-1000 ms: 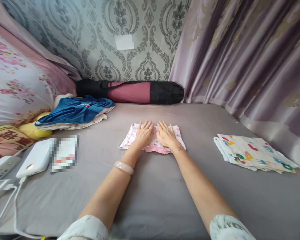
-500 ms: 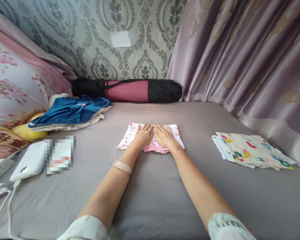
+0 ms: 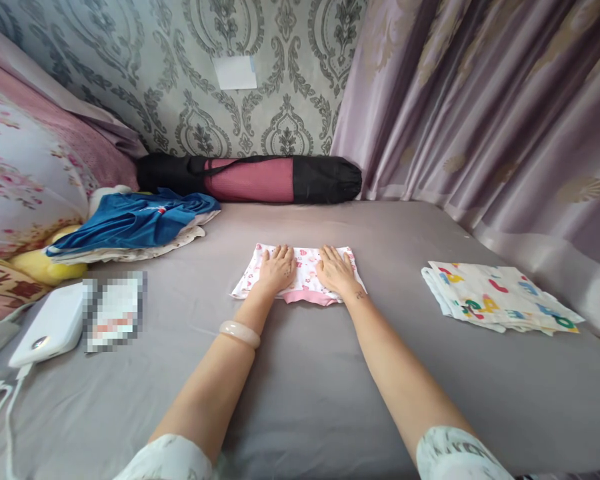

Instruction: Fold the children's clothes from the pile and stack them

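A small folded white garment [image 3: 307,270] with a pink and red print lies in front of me on the grey sheet. Its pink trim [image 3: 311,297] faces my side. My left hand [image 3: 279,269] rests flat on the garment's left half, fingers stretched away from me. On the right half my right hand [image 3: 336,270] lies palm down, its fingers also extended. Between the two hands a strip of the printed cloth shows. The cloth under both palms is hidden.
Folded cloth with colourful letters [image 3: 505,297] lies to the right. On the left are a blue garment [image 3: 140,220], a white power bank [image 3: 53,323] with a cable, and a blurred packet [image 3: 115,313]. A black and pink rolled bag [image 3: 250,180] lies along the wall.
My hands have slid apart across the garment, the left one leftward and the right one rightward. More of the print shows between them. The whole view has shifted slightly.
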### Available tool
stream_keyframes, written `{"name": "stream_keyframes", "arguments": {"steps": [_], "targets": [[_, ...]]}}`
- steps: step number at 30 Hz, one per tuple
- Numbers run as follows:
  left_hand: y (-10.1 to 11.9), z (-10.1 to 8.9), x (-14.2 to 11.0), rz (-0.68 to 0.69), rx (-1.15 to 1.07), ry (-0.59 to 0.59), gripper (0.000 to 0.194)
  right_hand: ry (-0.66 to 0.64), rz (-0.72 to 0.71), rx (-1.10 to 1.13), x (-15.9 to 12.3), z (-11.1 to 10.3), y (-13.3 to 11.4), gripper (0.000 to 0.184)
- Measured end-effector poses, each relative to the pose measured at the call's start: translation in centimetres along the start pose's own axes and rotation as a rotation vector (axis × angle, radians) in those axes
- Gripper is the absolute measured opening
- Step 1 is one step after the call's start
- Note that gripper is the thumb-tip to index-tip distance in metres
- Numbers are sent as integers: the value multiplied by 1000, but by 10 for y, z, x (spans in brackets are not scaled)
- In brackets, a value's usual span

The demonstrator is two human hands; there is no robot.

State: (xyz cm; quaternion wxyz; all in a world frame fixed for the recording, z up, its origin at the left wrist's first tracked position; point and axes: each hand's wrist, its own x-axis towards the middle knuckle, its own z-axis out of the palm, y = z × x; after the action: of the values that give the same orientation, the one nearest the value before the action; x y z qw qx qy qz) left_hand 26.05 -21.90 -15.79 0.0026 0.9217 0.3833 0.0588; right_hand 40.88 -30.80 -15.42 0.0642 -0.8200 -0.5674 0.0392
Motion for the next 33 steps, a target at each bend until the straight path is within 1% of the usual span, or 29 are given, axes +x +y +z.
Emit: {"name": "stream_keyframes", "arguments": {"steps": [4, 6, 8, 10, 13, 18, 21, 24, 27, 29, 31, 33], "targets": [[-1, -1, 0, -3, -15, 0, 51, -11, 0, 12, -1, -3, 1, 57], [-3, -2, 0, -9, -17, 21, 51, -5, -4, 20, -1, -5, 3, 57], [-8, -1, 0, -48, -11, 70, 51, 32, 23, 12, 0, -7, 6, 58], [-14, 1, 0, -115, -7, 92, 52, 60, 92, -3, 0, -7, 10, 59], [-22, 8, 1, -184, -22, 42, 54, 36, 164, -14, 2, -5, 14, 61], [-25, 13, 2, -189, -30, 29, 55, 16, 167, -5, 4, 0, 17, 61], [-23, 10, 1, -189, -42, 16, 55, 3, 174, 14, 4, -1, 16, 61], [-25, 2, -2, -170, -60, -18, 56, -30, 170, 43, 3, -7, 18, 61], [-33, -8, -8, -152, -63, -53, 59, -36, 139, 59, -2, -17, 24, 62], [-39, -13, -14, -147, -55, -41, 59, -8, 111, 31, -6, -21, 30, 63], [-44, -14, -21, -165, -61, -41, 57, -8, 94, -1, -9, -21, 36, 63], [-46, -12, -26, -195, -80, -57, 57, -37, 94, -9, -11, -16, 41, 63]]}}
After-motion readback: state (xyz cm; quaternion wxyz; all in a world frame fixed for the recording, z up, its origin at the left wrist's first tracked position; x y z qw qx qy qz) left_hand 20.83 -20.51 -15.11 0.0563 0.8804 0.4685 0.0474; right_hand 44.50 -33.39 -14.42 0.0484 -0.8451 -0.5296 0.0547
